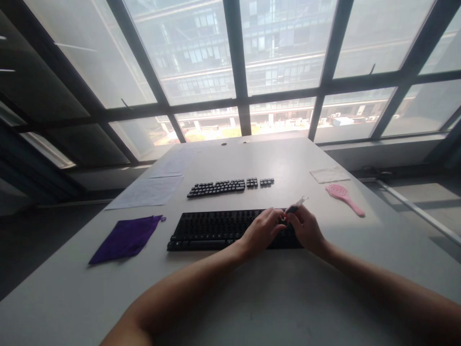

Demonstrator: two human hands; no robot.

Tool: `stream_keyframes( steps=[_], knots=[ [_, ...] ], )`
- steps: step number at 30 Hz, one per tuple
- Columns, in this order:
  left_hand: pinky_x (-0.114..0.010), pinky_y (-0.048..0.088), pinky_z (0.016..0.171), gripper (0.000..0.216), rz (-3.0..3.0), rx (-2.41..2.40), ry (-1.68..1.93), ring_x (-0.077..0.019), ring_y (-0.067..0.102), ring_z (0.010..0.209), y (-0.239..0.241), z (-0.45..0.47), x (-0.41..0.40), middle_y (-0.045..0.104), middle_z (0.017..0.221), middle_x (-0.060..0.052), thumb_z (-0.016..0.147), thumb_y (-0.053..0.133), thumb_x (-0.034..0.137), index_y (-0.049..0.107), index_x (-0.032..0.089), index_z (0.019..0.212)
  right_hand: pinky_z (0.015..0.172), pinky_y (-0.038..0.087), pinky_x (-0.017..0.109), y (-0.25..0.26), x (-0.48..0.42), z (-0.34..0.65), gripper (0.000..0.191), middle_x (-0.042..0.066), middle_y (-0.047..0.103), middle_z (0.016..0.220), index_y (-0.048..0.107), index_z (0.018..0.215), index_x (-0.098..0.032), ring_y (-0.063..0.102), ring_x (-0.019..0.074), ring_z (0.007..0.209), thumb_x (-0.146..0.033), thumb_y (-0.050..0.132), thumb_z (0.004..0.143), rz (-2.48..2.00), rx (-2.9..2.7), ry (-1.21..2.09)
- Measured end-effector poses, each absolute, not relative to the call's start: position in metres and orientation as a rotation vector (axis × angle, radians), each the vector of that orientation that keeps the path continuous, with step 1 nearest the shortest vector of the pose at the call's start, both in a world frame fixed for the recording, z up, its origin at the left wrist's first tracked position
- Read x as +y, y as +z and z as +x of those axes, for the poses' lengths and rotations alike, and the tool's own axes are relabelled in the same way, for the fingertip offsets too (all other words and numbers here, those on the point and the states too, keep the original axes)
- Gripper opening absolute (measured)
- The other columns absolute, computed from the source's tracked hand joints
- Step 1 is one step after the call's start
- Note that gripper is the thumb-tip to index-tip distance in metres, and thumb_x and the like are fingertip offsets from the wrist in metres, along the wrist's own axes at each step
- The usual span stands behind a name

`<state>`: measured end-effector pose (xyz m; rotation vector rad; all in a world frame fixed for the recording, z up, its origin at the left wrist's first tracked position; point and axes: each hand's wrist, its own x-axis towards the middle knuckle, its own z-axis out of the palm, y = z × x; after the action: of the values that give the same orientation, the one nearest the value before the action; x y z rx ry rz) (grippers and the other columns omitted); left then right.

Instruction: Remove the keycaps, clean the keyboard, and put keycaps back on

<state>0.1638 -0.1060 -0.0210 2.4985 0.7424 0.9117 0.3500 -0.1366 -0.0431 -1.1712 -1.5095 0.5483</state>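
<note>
A black keyboard [212, 229] lies on the white table, with many of its keycaps off. Over its right end my right hand [310, 230] is closed on a keycap puller [296, 207], a small dark handle with thin wire prongs pointing up and away. My left hand [264, 228] rests over the keyboard just beside it, fingers bent in a pinch close to the right fingertips. Whatever is between the left fingers is too small and hidden to name. Behind the keyboard, loose black keycaps [218, 188] stand in rows, with two smaller groups of keycaps [252, 182] to the right.
At the left lies a purple drawstring pouch [126, 239], with paper sheets [147, 191] behind it. A pink hairbrush [345, 199] and a pale flat packet [329, 175] lie at the right. Large windows [198, 48] rise beyond the table's far edge.
</note>
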Motion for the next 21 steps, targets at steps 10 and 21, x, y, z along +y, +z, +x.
stream_keyframes(
  steps=[10,21],
  knots=[
    [-0.031,0.052,0.087,0.011,2.536,0.772,1.002,-0.0184,0.059,0.099,-0.004,0.163,-0.104,0.061,0.108,-0.007,0.095,0.060,0.025,0.065,0.019,0.102,0.062,0.047,0.031,-0.039,-0.135,0.349,0.017,0.001,0.066,0.071,0.048,0.088,-0.024,0.061,0.0183,0.064,-0.037,0.051,0.097,-1.166,-1.436,0.707],
    [-0.029,0.051,0.074,0.005,2.403,1.257,0.731,-0.0177,0.066,0.071,-0.007,0.160,0.023,0.072,0.073,-0.005,0.079,0.070,0.012,0.074,0.013,0.076,0.067,0.051,0.033,-0.038,-0.134,0.350,0.019,0.002,0.068,0.074,0.050,0.088,-0.023,0.064,0.0189,0.069,-0.039,0.052,0.098,-1.097,-1.402,0.779]
  ],
)
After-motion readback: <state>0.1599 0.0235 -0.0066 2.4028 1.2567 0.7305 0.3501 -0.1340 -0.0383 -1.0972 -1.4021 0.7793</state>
